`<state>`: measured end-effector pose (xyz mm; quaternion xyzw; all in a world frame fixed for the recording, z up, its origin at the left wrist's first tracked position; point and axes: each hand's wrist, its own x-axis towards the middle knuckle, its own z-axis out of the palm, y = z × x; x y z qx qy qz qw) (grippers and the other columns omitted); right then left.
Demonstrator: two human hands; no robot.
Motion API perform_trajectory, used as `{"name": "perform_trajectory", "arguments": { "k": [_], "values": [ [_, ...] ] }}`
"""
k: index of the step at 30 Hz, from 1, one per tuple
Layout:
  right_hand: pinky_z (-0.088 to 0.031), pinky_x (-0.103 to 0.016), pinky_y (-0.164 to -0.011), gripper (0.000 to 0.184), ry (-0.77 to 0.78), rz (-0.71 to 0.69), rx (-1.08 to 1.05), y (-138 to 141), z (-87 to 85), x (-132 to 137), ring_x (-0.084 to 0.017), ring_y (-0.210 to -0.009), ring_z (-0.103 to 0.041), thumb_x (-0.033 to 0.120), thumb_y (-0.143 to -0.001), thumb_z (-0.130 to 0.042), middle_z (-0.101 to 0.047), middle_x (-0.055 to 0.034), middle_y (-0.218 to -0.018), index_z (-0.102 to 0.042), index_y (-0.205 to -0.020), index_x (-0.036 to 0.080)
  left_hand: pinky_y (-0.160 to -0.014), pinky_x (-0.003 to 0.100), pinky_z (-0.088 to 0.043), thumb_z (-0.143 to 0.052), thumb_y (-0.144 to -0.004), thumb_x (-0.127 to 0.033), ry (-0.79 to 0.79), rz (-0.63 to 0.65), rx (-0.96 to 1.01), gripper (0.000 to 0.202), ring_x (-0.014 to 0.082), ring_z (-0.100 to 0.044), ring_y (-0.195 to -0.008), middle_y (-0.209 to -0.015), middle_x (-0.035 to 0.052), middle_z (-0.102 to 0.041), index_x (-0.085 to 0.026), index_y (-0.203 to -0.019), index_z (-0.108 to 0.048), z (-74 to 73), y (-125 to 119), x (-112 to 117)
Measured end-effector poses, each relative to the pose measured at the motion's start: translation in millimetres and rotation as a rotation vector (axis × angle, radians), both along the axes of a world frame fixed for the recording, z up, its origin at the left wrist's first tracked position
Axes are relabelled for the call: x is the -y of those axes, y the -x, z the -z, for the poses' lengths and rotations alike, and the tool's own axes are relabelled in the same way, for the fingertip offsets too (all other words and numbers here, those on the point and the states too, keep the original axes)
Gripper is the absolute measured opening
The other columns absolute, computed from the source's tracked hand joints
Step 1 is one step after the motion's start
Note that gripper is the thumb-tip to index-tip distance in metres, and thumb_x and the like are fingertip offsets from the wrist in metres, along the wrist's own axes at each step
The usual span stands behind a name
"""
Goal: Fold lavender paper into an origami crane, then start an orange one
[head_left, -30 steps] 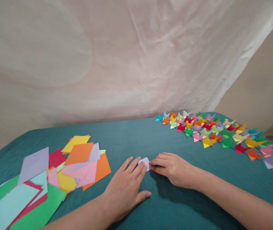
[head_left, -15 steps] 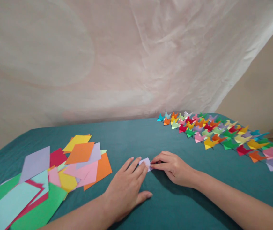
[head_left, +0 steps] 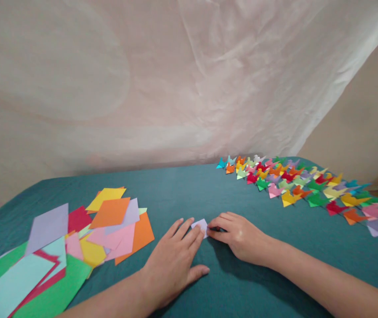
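A small folded piece of lavender paper (head_left: 201,225) lies on the teal tablecloth (head_left: 189,190) near the front middle. My left hand (head_left: 174,260) rests flat on the cloth with its fingers stretched out, the fingertips pressing on the paper's left side. My right hand (head_left: 237,234) comes in from the right, its fingers drawn together and pinching the paper's right edge. Most of the paper is hidden under the fingers.
A loose heap of coloured paper squares (head_left: 76,238) covers the left of the table. Rows of several folded paper figures (head_left: 295,181) in many colours run along the right side to the table's edge. A pale cloth backdrop (head_left: 142,79) hangs behind.
Both hands stay on the lavender paper with only slight finger shifts. The camera view has wobbled a little.
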<state>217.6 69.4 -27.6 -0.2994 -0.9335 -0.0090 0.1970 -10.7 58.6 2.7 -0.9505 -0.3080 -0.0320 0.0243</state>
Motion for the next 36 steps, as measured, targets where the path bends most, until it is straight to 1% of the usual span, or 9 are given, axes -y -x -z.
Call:
{"name": "perform_trajectory", "arguments": {
  "k": [5, 9, 11, 14, 17, 21, 26, 32, 36],
  "values": [
    [-0.044, -0.034, -0.074, 0.024, -0.006, 0.02, -0.012, 2, 3.6, 3, -0.019, -0.087, -0.051, 0.015, -0.089, -0.049, -0.061, -0.0103, -0.101, -0.061, -0.11, 0.015, -0.105, 0.044, -0.025, -0.036, -0.087, -0.06, 0.011, -0.002, -0.001, 0.06, 0.0285, -0.037, -0.127, -0.133, 0.0077, -0.049, -0.017, -0.127, -0.048, -0.2, 1, -1],
    [-0.044, -0.034, -0.075, 0.022, -0.019, 0.027, 0.021, 4, 2.0, 4, -0.019, -0.087, -0.052, 0.014, -0.088, -0.05, -0.061, -0.0101, -0.099, -0.061, -0.108, 0.014, -0.105, 0.042, -0.027, -0.037, -0.087, -0.06, 0.027, 0.008, 0.036, 0.06, 0.0269, -0.036, -0.128, -0.134, 0.0077, -0.048, -0.018, -0.128, -0.047, -2.3, 3, -2],
    [-0.044, -0.034, -0.075, 0.02, -0.033, 0.023, 0.042, 5, -0.1, 4, -0.019, -0.087, -0.052, 0.014, -0.089, -0.049, -0.061, -0.0101, -0.098, -0.062, -0.105, 0.014, -0.104, 0.042, -0.028, -0.038, -0.086, -0.06, 0.045, 0.012, 0.041, 0.059, 0.0267, -0.035, -0.128, -0.135, 0.0073, -0.047, -0.02, -0.13, -0.046, -4.7, 4, -3],
    [-0.044, -0.034, -0.072, 0.02, -0.048, 0.023, 0.071, 6, -4.6, 5, -0.018, -0.084, -0.052, 0.015, -0.09, -0.047, -0.062, -0.0096, -0.097, -0.062, -0.103, 0.014, -0.104, 0.045, -0.028, -0.04, -0.087, -0.057, 0.072, 0.013, 0.02, 0.056, 0.0281, -0.031, -0.13, -0.136, 0.0059, -0.045, -0.024, -0.132, -0.043, -8.9, 8, -6],
    [-0.044, -0.033, -0.071, 0.021, -0.051, 0.026, 0.088, 6, -9.1, 5, -0.018, -0.084, -0.053, 0.015, -0.091, -0.045, -0.062, -0.0099, -0.103, -0.062, -0.104, 0.014, -0.102, 0.048, -0.03, -0.045, -0.086, -0.055, 0.084, -0.014, 0.01, 0.053, 0.0306, -0.03, -0.131, -0.137, 0.0074, -0.044, -0.027, -0.131, -0.043, -12.5, 10, -8],
    [-0.045, -0.032, -0.073, 0.026, -0.029, -0.012, 0.124, 7, -12.3, 4, -0.017, -0.089, -0.053, 0.013, -0.092, -0.042, -0.06, -0.0107, -0.115, -0.059, -0.111, 0.013, -0.1, 0.051, -0.032, -0.046, -0.086, -0.054, 0.102, -0.031, -0.004, 0.051, 0.0328, -0.03, -0.13, -0.135, 0.01, -0.044, -0.028, -0.13, -0.045, -16.5, 10, -9],
    [-0.045, -0.034, -0.075, 0.03, 0.003, -0.027, 0.137, 7, -12.8, 2, -0.018, -0.092, -0.053, 0.014, -0.094, -0.038, -0.062, -0.0097, -0.115, -0.058, -0.115, 0.013, -0.099, 0.052, -0.032, -0.049, -0.085, -0.053, 0.089, -0.038, -0.01, 0.049, 0.034, -0.032, -0.129, -0.131, 0.0117, -0.048, -0.027, -0.127, -0.049, -19.8, 12, -10],
    [-0.045, -0.034, -0.075, 0.03, 0.019, -0.028, 0.124, 7, -12.9, 2, -0.018, -0.093, -0.053, 0.013, -0.092, -0.041, -0.063, -0.0099, -0.113, -0.059, -0.116, 0.013, -0.102, 0.048, -0.03, -0.049, -0.086, -0.051, 0.04, -0.033, 0.054, 0.044, 0.0306, -0.033, -0.128, -0.123, 0.0088, -0.053, -0.026, -0.122, -0.053, -16.2, 15, -10],
    [-0.044, -0.034, -0.076, 0.029, 0.011, -0.031, 0.123, 8, -13.7, 1, -0.018, -0.091, -0.054, 0.013, -0.092, -0.041, -0.064, -0.0097, -0.111, -0.06, -0.113, 0.013, -0.102, 0.047, -0.03, -0.05, -0.086, -0.048, 0.04, -0.029, 0.056, 0.038, 0.0296, -0.035, -0.127, -0.118, 0.0078, -0.055, -0.025, -0.116, -0.056, -17.8, 14, -10]
  ]
}}
